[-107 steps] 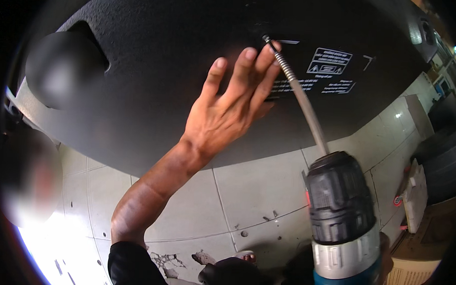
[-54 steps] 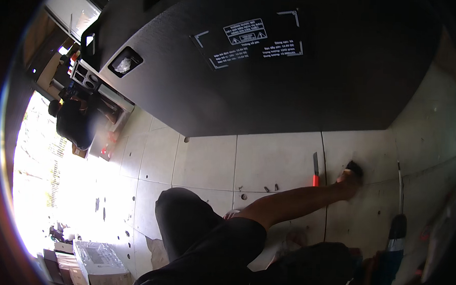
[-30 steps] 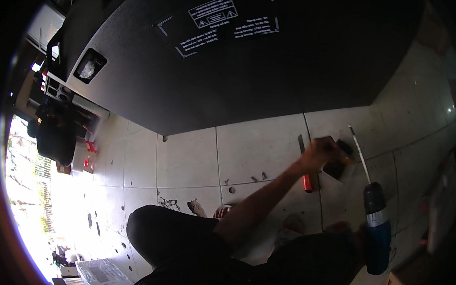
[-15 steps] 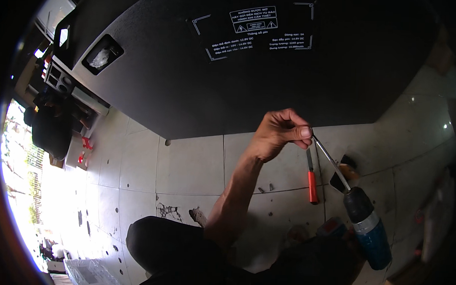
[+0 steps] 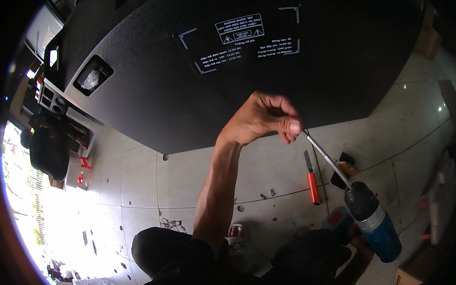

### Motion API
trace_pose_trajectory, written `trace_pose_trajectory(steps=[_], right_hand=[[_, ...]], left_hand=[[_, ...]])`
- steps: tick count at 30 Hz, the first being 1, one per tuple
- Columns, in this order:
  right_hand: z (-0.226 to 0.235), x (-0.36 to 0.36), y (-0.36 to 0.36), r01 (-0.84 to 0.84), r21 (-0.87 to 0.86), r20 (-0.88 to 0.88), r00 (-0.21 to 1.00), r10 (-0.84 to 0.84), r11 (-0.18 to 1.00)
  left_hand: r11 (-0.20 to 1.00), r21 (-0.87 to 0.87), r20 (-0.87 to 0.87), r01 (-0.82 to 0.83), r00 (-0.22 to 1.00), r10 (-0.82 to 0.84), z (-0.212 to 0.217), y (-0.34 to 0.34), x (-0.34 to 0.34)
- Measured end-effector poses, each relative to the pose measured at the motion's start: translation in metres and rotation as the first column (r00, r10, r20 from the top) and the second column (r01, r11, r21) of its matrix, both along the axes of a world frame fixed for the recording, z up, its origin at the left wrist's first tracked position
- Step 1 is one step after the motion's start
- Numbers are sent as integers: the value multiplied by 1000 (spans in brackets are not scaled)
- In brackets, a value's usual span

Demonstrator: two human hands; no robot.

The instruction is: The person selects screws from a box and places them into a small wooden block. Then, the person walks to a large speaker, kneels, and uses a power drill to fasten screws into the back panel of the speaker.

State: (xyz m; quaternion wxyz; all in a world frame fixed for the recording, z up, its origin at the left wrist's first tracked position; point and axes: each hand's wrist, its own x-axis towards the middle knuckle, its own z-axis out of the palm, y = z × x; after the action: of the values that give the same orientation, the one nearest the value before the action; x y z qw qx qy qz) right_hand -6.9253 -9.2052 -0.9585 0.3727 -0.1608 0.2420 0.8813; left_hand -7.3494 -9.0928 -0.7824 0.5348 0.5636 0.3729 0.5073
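My right hand (image 5: 357, 239) grips the handle of a blue cordless drill (image 5: 383, 236) at the lower right, partly in shadow. A long silver bit (image 5: 328, 159), with a spiral stretch near its end, points up and left from the black chuck. My left hand (image 5: 264, 118) is closed in a pinch at the bit's tip; whether a small piece sits there is hidden. Just beyond stands a large black cabinet (image 5: 189, 111) with a printed label panel (image 5: 244, 40). An orange-handled tool with a flat grey blade (image 5: 313, 186) lies on the floor below the bit.
Two small metal pieces (image 5: 272, 193) lie on the cracked tile floor (image 5: 186, 184). A dark object with a yellowish part (image 5: 348, 167) rests behind the bit. Crumpled clear plastic (image 5: 91, 79) fills the cabinet's recess. Another person (image 5: 49, 151) is at the far left.
My left hand has shifted a little left in the view, staying at the bit's tip. The drill sits slightly further right, and the view has shifted, showing a foot.
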Motion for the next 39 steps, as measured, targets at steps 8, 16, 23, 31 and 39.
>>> trace_pose_trajectory(steps=[8, 16, 23, 31, 39], right_hand=[[57, -76, 5, -582, 640, 758, 372, -535, 502], [90, -127, 41, -824, 383, 488, -203, -849, 417], [78, -154, 66, -801, 428, 338, -289, -896, 420], [21, -139, 64, -825, 540, 265, -25, -964, 170], [63, -159, 70, -876, 430, 20, -233, -972, 219]], left_hand=[[982, 44, -29, -182, 983, 183, -30, 36, 10], [574, 140, -295, -807, 519, 802, -22, 93, 23], [511, 156, -289, -845, 456, 842, -25, 92, 25], [549, 129, -279, -826, 501, 819, -24, 93, 20], [561, 122, -250, -819, 521, 816, -27, 93, 20]])
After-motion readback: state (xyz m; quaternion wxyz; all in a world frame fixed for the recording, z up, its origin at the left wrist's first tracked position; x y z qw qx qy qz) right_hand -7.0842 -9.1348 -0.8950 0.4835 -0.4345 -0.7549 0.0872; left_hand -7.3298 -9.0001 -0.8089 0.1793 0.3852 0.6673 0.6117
